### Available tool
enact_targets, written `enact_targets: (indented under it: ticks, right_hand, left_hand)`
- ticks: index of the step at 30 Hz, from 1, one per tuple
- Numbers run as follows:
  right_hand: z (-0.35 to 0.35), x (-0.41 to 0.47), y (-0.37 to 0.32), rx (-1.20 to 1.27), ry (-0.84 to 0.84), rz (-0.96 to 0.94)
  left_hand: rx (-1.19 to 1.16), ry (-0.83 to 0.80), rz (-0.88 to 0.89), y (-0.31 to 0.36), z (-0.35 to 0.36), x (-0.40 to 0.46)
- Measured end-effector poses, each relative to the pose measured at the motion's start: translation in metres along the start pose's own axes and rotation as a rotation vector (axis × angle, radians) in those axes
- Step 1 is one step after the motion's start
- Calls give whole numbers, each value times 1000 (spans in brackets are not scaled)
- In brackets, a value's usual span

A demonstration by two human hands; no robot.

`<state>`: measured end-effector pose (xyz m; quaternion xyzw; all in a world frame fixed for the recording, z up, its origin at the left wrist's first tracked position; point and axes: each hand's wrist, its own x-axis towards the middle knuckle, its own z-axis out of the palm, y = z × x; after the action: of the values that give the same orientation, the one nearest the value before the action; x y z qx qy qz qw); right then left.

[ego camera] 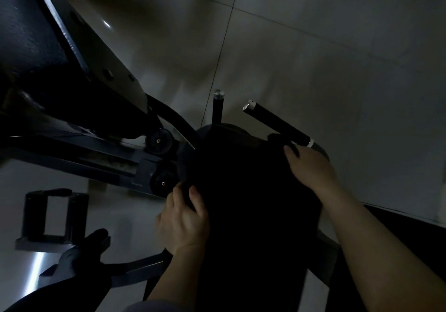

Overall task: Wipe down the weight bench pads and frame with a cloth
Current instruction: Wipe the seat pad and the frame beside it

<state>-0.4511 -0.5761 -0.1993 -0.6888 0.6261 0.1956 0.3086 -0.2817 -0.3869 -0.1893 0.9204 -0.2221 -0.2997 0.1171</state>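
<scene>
Dim room, pale tiled floor (313, 46) (thin dark joints).

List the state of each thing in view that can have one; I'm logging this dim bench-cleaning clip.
Left hand: fingers curled over the left edge of the black padded bench pad.
Right hand: resting on the pad's right edge, fingertips on something dark; a cloth cannot be told.
Black foam-covered bar with silver end cap: tilted, untouched.
Black upright post with chrome cap: upright.
</scene>
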Motion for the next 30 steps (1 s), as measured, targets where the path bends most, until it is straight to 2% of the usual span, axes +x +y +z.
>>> enact_targets:
  ticks: [3, 8, 11, 13, 18, 21, 22, 24, 26, 30]
  right_hand:
    - [1, 11, -23, -14, -27, 108]
    - [24, 15, -129, -25, -22, -306]
    - [18, 20, -132, -3, -95, -368]
    - [7, 24, -98, 26, -136, -261]
    - [-16, 26, 10, -9, -203, 212]
    - [-6, 32, 52, 374, -260, 466]
    - [-3, 33, 56, 389, -253, 470]
    - [4, 35, 53, 357, -196, 423]
    - [5, 32, 24, 195, -118, 286]
    - [6, 21, -88, -4, -100, -256]
  left_hand:
    - [-12, -4, 6, -1, 3, 1]
    - [2, 10, -11, -2, 6, 1]
    - [-18, 23, -10, -3, 7, 1]
    - [-39, 20, -11, -2, 5, 0]
    - [-54, 23, -19, 2, 1, -2]
    - [-60, 32, -21, 0, 3, -2]
    - [-63, 41, -21, 0, 4, -1]
    - [-65, 58, -17, 0, 8, 0]
    - [-93, 72, -13, -1, 11, 0]
    - [-92, 93, -9, -2, 14, 0]
